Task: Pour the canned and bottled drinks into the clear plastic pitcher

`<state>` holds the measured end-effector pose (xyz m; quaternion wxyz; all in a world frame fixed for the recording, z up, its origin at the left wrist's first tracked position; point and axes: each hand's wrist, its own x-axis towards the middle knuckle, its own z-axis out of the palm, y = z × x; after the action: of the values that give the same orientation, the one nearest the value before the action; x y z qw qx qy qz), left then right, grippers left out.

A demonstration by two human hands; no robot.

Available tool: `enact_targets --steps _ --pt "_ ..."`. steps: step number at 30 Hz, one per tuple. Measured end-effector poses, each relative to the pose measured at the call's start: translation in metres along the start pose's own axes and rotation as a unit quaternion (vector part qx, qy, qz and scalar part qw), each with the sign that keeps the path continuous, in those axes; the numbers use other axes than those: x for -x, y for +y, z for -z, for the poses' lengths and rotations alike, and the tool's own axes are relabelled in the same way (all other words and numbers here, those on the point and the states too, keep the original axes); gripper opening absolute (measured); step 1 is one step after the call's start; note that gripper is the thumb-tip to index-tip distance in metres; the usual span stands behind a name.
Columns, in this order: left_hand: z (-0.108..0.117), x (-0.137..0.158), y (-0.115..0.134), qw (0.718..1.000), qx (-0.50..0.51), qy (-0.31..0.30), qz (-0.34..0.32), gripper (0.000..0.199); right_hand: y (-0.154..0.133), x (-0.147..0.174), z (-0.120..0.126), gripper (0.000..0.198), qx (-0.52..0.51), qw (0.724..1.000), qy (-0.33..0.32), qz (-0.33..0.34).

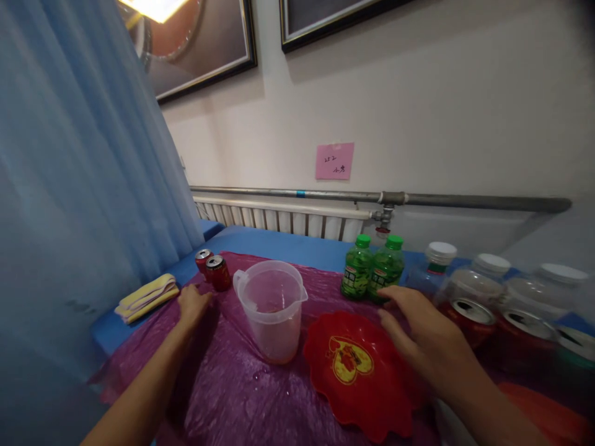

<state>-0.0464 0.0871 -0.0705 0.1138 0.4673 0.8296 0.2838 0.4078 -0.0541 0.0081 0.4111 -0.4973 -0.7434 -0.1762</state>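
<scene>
1. The two green bottles stand upright at the back of the surface, right of the plastic jug.
2. The right hand reaches toward them, fingers open, holding nothing; a grasp appears pending.
3. The left hand rests open beside two red cans.
4. A red dish lies in front; radiator and curtain stand behind.

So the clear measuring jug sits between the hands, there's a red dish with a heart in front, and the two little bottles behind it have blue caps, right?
Not quite. In the head view the two small bottles have green caps, not blue. The rest holds: the clear measuring jug stands between the left hand and right hand, with the red heart dish in front.
</scene>
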Motion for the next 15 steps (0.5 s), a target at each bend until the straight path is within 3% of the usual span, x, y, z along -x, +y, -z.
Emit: enact_targets --steps 4,8,15 --pt "0.023 0.025 -0.031 0.997 -0.069 0.017 -0.015 0.059 -0.005 -0.003 0.006 0.023 -0.016 0.999 -0.018 -0.033" --pt "0.032 0.044 -0.057 0.993 -0.114 0.024 -0.027 0.067 -0.006 -0.003 0.007 0.023 -0.012 0.998 -0.019 -0.054" --pt "0.04 0.056 -0.065 0.986 -0.151 0.052 -0.038 0.079 -0.001 -0.004 0.015 0.021 0.005 0.992 0.067 -0.108"
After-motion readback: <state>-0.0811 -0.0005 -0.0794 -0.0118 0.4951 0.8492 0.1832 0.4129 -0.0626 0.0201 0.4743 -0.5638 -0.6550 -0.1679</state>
